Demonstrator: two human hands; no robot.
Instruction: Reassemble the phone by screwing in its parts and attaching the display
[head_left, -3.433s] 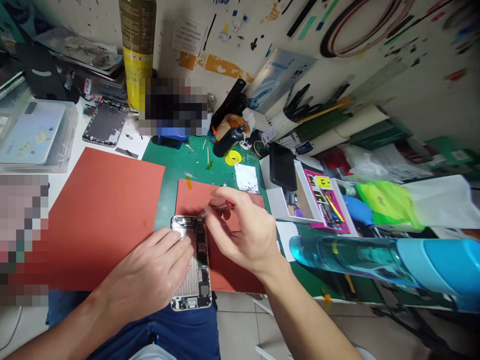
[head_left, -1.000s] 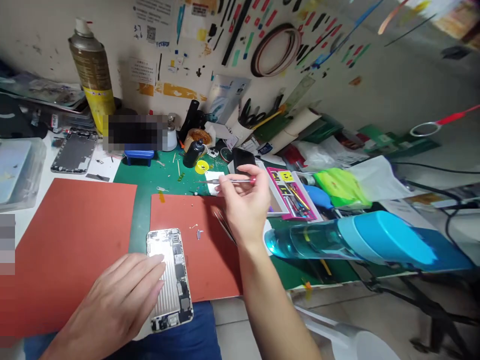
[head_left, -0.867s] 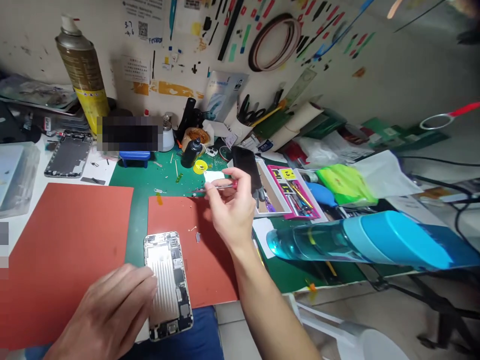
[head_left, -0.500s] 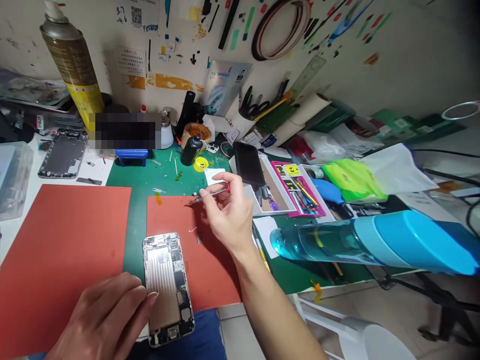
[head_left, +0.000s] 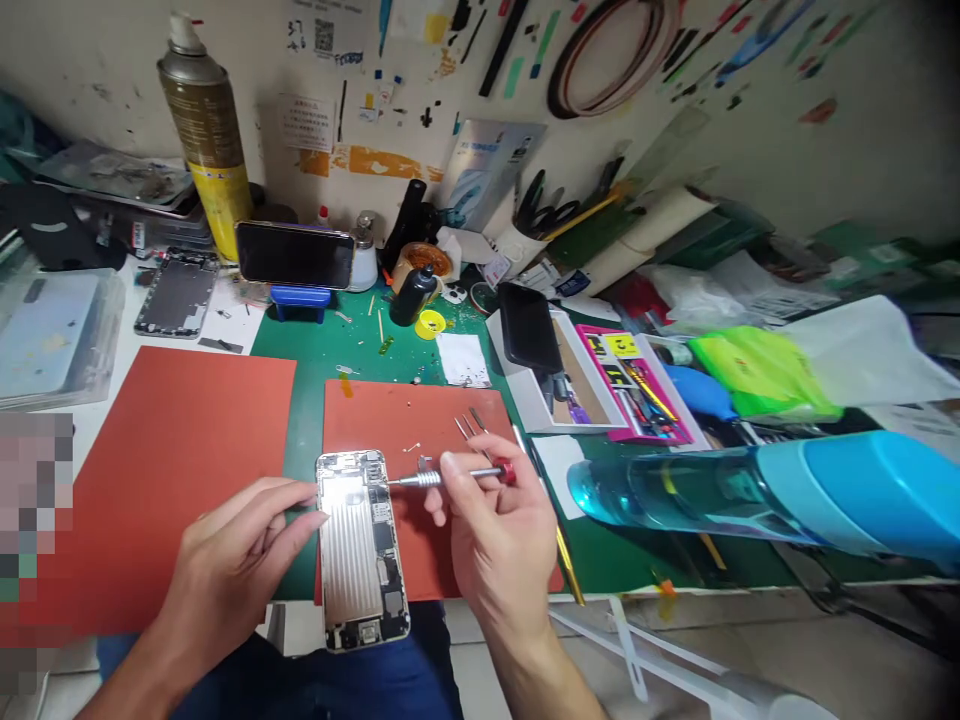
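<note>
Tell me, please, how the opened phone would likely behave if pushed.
The opened phone would probably stay stiff, as its flat shell shows no bend. Its top looks fragile, since inner parts lie uncovered. Its lower end shows past the near edge of the right-hand red mat, so a push that way might tip it.

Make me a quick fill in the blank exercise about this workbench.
The left hand touches the ____ edge, as pictured, of the opened phone.
The screwdriver in the right hand has a ____ cap.
The spray can has a ____ lower part.
The propped dark-screened phone rests on a ____ stand.

Missing words: left, red, yellow, blue.
</note>
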